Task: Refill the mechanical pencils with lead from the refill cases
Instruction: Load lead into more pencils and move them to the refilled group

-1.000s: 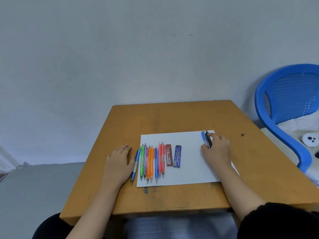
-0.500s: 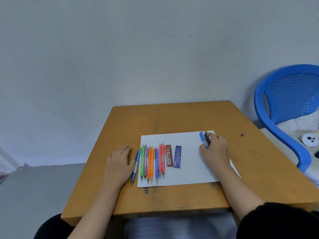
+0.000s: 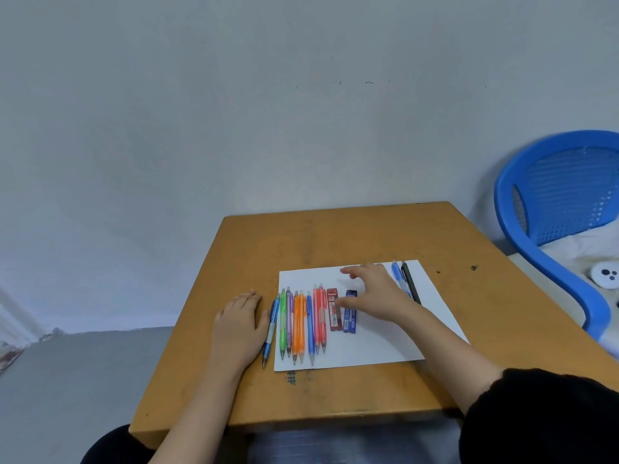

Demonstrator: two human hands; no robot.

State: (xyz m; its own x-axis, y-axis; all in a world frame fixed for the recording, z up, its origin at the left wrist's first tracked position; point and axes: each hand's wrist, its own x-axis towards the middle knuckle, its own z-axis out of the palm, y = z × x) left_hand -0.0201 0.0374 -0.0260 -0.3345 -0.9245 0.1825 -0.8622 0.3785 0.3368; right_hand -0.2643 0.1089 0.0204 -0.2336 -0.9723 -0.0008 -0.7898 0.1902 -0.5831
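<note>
Several coloured mechanical pencils (image 3: 303, 324) lie side by side on the left of a white paper sheet (image 3: 375, 346). Right of them lie a red refill case (image 3: 332, 309) and a dark blue refill case (image 3: 349, 318). A blue pencil (image 3: 398, 277) and a black pencil (image 3: 410, 283) lie at the sheet's far right. My left hand (image 3: 239, 326) rests flat on the table beside the leftmost blue pencil (image 3: 270, 329). My right hand (image 3: 376, 293) hovers with spread fingers above the dark blue case, holding nothing.
The wooden table (image 3: 335, 236) stands against a grey wall. A blue plastic chair (image 3: 552, 209) is at the right, with white cloth and a small white round object (image 3: 604, 276) on its seat.
My right hand has let go of the blue and black pencils at the sheet's right edge and moved left over the refill cases. My left hand has stayed put.
</note>
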